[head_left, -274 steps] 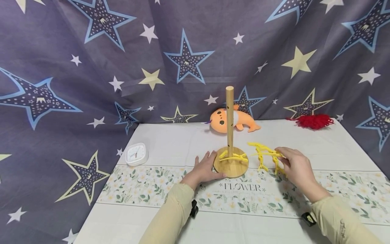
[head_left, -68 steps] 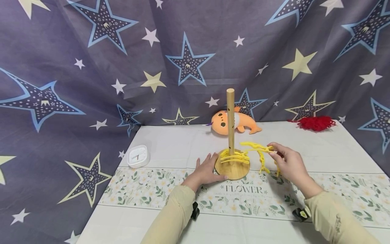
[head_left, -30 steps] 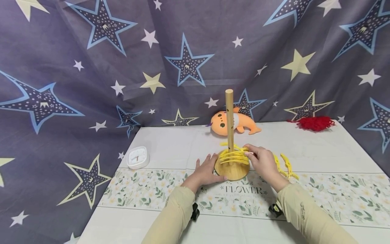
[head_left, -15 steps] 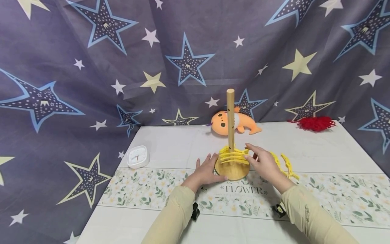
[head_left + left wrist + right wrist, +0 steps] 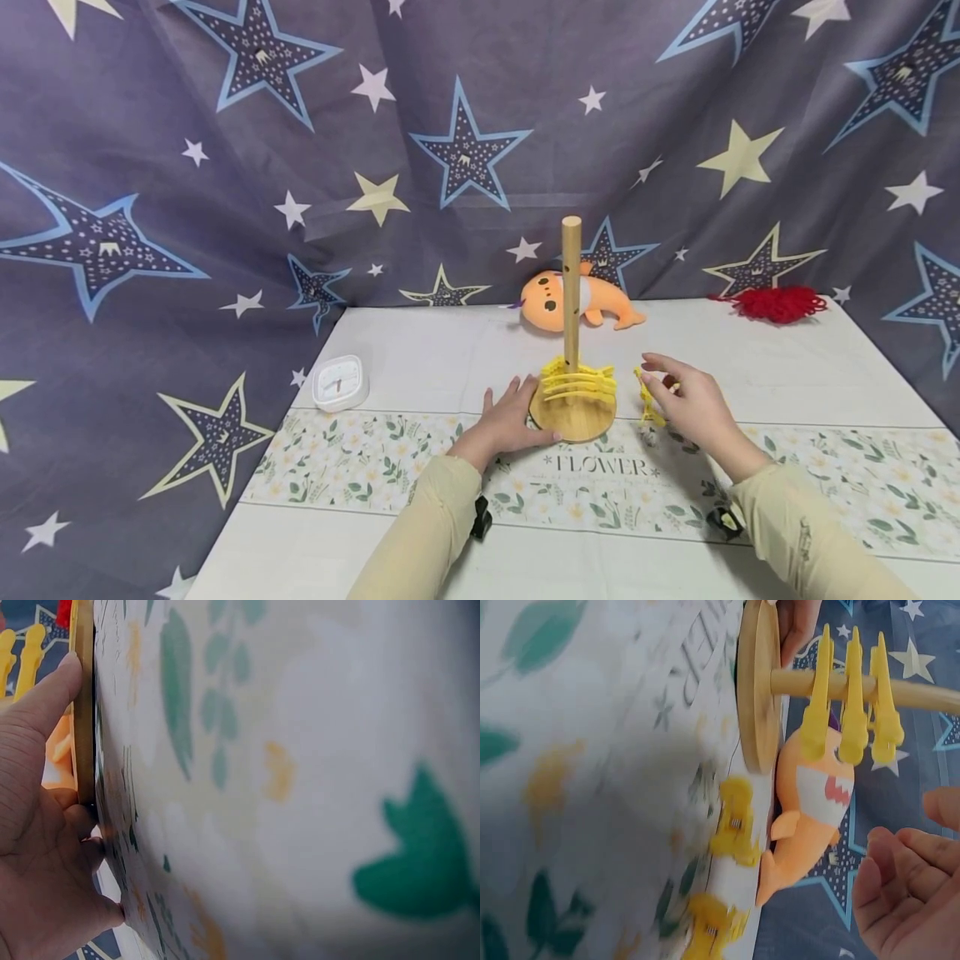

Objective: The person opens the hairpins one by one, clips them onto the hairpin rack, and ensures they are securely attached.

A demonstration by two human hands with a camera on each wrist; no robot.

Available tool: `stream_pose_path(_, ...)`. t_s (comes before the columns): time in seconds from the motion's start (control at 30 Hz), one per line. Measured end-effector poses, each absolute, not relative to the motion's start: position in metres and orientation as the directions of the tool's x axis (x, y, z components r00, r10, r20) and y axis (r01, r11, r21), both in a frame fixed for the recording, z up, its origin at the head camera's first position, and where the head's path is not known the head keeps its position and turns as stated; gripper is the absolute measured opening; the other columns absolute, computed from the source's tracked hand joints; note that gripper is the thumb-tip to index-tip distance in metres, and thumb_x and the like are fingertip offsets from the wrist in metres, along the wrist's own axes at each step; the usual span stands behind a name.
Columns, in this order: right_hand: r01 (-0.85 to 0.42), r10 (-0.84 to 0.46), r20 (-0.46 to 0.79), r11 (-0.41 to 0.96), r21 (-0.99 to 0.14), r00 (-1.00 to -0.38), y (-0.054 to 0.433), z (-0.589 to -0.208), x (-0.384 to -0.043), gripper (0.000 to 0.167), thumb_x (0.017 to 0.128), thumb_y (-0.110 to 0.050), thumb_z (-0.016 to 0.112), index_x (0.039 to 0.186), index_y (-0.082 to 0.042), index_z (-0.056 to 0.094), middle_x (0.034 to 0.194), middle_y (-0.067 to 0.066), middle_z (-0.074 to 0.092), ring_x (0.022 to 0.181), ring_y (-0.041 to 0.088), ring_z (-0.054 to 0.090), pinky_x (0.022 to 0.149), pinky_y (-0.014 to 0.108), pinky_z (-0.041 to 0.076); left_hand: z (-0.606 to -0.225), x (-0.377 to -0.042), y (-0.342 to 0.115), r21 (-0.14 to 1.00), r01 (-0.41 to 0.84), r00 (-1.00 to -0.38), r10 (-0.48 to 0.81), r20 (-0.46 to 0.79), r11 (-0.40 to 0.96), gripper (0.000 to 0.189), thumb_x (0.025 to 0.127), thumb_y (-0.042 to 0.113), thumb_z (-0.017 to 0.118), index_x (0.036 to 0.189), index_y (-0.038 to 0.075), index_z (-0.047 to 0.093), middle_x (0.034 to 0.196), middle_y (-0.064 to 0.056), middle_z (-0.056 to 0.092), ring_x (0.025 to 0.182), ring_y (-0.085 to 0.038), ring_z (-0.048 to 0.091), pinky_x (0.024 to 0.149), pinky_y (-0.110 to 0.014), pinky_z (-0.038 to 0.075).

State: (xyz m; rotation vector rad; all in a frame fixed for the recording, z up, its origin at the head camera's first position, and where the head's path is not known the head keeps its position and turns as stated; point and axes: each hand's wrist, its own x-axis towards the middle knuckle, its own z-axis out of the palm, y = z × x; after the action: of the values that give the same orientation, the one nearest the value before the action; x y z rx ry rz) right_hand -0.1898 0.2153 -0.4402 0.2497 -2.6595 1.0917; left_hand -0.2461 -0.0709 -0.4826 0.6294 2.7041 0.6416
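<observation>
A wooden stand (image 5: 572,292), a round base with an upright post, stands mid-table. Several fingers of my left hand (image 5: 501,423) lie along the base's left rim and the thumb presses its front edge, gripping it. Three yellow hair clips (image 5: 853,701) are clamped side by side round the lower post. Right of the stand, my right hand (image 5: 690,408) hovers with loosely bent fingers, holding nothing. Two loose yellow hair clips (image 5: 733,821) stand on the table near it; the right wrist view shows a gap between them and the fingers. In the head view the hand partly hides them.
An orange plush toy (image 5: 615,304) lies behind the stand. At the back right is a bundle of red yarn (image 5: 780,304); a white clock (image 5: 340,383) sits at the left. The table (image 5: 420,350) meets a star-patterned curtain (image 5: 480,50) at its back edge.
My right hand has brought a third hair clip to the post, let it go there, and moved back right to the loose clips. My left hand has stayed at the base.
</observation>
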Motion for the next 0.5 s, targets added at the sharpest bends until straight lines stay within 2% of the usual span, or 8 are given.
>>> stream_pose_path(0.5, -0.168, -0.005, 0.249, 0.75, -0.64, -0.969, 0.258, -0.439, -0.176, 0.043, 0.102, -0.028, 0.051, 0.134, 0.001, 0.056, 0.113, 0.022, 0.066, 0.085, 0.028, 0.06, 0.054, 0.031, 0.047, -0.484, -0.247, -0.071, 0.477, 0.341, -0.866, 0.468, -0.176, 0.81, 0.101, 0.08, 0.062, 0.068, 0.157, 0.019, 0.019, 0.161, -0.007, 0.022, 0.149, -0.025, 0.01, 0.115, -0.059, -0.004)
